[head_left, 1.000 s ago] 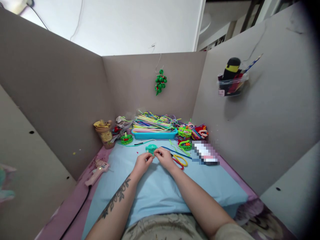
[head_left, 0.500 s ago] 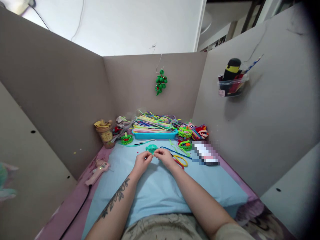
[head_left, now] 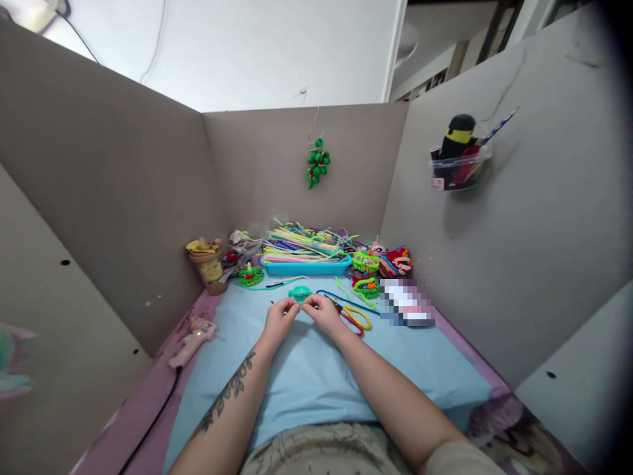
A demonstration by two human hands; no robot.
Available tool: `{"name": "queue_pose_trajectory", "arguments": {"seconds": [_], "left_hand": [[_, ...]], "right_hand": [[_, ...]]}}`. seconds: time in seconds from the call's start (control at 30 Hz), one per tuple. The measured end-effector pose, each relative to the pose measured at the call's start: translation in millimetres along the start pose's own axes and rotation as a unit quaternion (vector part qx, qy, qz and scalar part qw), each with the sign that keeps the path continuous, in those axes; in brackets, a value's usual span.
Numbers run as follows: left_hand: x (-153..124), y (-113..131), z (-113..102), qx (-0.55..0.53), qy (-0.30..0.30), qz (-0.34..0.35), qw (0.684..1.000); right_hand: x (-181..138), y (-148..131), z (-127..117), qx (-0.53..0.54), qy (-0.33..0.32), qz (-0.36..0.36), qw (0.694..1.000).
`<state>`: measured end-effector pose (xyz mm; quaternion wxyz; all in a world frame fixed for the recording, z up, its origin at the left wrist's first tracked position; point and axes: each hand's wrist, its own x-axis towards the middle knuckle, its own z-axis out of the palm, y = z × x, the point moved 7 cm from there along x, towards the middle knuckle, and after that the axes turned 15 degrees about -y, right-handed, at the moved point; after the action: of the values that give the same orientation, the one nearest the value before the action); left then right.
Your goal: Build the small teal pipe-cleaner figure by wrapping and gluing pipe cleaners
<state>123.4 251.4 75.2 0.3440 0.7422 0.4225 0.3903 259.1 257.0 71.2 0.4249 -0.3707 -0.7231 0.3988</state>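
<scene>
My left hand [head_left: 279, 320] and my right hand [head_left: 324, 313] meet over the light blue mat [head_left: 316, 369], fingertips pinched together on a small teal pipe-cleaner piece [head_left: 299, 293]. Both hands are closed in a pinch. The teal piece sticks out just beyond the fingertips; its held end is hidden by my fingers. A blue pipe cleaner [head_left: 346, 301] and scissors with yellow and red handles [head_left: 357, 318] lie just right of my right hand.
A blue tray [head_left: 305, 266] piled with coloured pipe cleaners sits at the back, with small green crafted pieces [head_left: 250, 274] beside it. A pink glue gun [head_left: 192, 338] lies left. Grey cardboard walls [head_left: 123, 198] enclose the desk; a green ornament [head_left: 317, 163] hangs on the back wall.
Both hands stay pinched on the teal piece, with only small finger movements; nothing else moved.
</scene>
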Motion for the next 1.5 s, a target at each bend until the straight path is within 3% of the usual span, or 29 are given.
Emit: {"name": "queue_pose_trajectory", "arguments": {"seconds": [0.23, 0.43, 0.6, 0.77, 1.27, 1.5], "left_hand": [[2.1, -4.3, -0.3, -0.016, -0.005, -0.006, 1.0], [-2.9, 3.5, -9.0, 0.035, 0.043, 0.025, 0.998], [-1.9, 3.9, -6.4, 0.043, 0.024, 0.004, 0.999], [1.6, -2.9, -3.1, -0.019, -0.001, -0.036, 0.999], [0.9, -15.7, 7.9, -0.144, -0.028, -0.09, 0.985], [2.3, -10.5, 4.2, -0.097, 0.006, -0.043, 0.994]], "right_hand": [[0.5, 4.0, -1.7, 0.068, -0.008, 0.019, 0.997], [0.4, 4.2, -0.4, 0.065, -0.025, 0.023, 0.997], [1.3, 8.3, 0.2, 0.045, -0.032, 0.02, 0.998], [1.2, 9.9, 2.4, 0.06, -0.046, 0.025, 0.997], [1.5, 9.8, 0.8, 0.066, -0.014, 0.007, 0.998], [2.1, 6.5, 3.1, 0.091, 0.011, 0.012, 0.996]]}}
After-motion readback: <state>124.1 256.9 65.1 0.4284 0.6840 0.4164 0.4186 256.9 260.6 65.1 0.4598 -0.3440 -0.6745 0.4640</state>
